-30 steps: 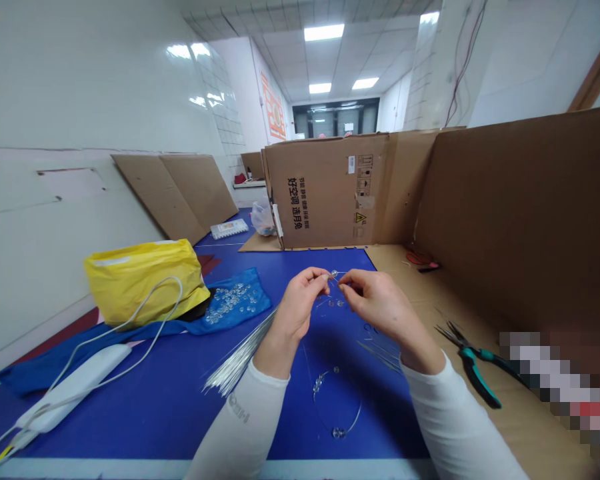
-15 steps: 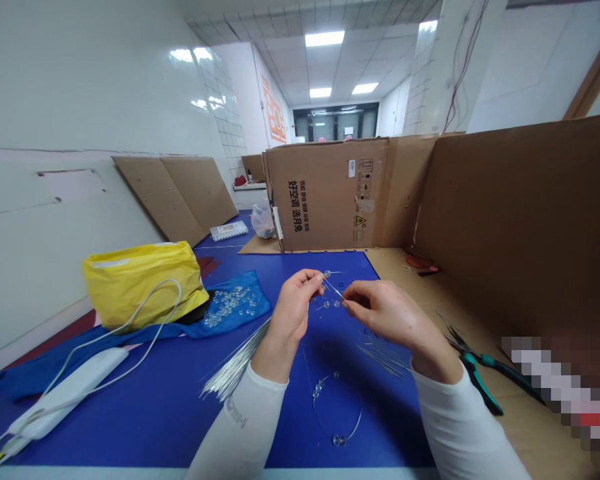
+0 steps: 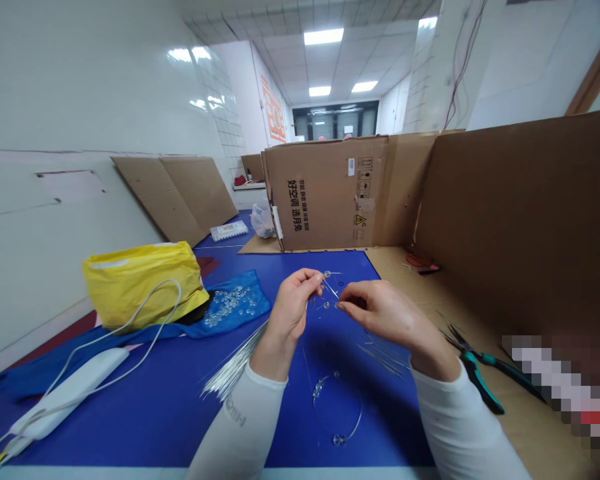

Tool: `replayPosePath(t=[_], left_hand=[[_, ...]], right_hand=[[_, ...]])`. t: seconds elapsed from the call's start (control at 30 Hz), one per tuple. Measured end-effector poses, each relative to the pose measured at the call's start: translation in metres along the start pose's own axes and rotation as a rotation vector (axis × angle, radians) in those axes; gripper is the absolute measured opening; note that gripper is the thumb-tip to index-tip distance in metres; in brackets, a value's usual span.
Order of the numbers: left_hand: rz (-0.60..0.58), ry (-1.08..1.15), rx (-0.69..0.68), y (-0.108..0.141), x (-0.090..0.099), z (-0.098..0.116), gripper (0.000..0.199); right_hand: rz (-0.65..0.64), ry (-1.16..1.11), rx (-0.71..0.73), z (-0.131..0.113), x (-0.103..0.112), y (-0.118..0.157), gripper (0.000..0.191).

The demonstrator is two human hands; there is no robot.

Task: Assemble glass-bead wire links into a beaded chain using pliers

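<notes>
One thin wire [image 3: 331,287], the reference point for this report, is held in the air above the table [image 3: 105,443]. It slants down toward the person's right, with a clear bead [image 3: 327,274] at its upper end; whether the bead is threaded on it cannot be confirmed.

The left hand [image 3: 295,310] has its grip pressed together, thumb and forefinger pinching the wire near the upper end. The right hand [image 3: 387,320] has thumb and forefinger pressed close together at the wire's lower end, just beside two small beads [image 3: 327,305]. Anything between those pads is too fine to confirm.

Below the wire, a looped beaded strand [image 3: 360,417] lies on the table, carrying clear beads at separate points along it. Below and to the right of the wire lie several loose straight wires [image 3: 383,357]. To the left of the wire, a bundle of silver wires [image 3: 235,367] lies beside the left forearm.

Farther left of the wire is a blue cloth [image 3: 245,300] bearing a scatter of clear beads [image 3: 227,307]. A yellow plastic bag [image 3: 140,283] sits against the cloth, and a white power adapter [image 3: 70,393] with its cable lies nearer the table edge. Well right of the wire, teal-handled pliers [image 3: 477,380] rest on a cardboard sheet [image 3: 520,427]. Beyond the wire stands an upright cardboard panel [image 3: 325,193] with printed lettering.
</notes>
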State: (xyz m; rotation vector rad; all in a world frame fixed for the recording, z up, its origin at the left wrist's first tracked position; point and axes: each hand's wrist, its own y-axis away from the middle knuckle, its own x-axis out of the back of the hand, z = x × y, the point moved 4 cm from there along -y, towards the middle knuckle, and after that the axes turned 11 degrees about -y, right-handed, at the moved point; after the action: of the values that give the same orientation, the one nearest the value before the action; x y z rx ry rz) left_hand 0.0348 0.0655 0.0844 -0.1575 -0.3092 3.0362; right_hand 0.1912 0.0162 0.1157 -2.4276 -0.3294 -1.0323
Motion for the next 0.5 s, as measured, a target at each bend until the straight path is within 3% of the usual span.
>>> replayPosePath(t=[0.13,0.3,0.5], left_hand=[[-0.001,-0.006,0.0,-0.001,0.001,-0.002,0.02],[0.004,-0.002,-0.005,-0.001,0.002,-0.001,0.018],[-0.001,-0.015,-0.004,0.0,0.001,0.002,0.016]], right_hand=[[-0.034,-0.039,0.007,0.001,-0.001,-0.001,0.029],[-0.02,-0.048,0.006,0.004,0.001,-0.001,0.024],[0.237,-0.116,0.006,0.012,0.007,-0.002,0.027]])
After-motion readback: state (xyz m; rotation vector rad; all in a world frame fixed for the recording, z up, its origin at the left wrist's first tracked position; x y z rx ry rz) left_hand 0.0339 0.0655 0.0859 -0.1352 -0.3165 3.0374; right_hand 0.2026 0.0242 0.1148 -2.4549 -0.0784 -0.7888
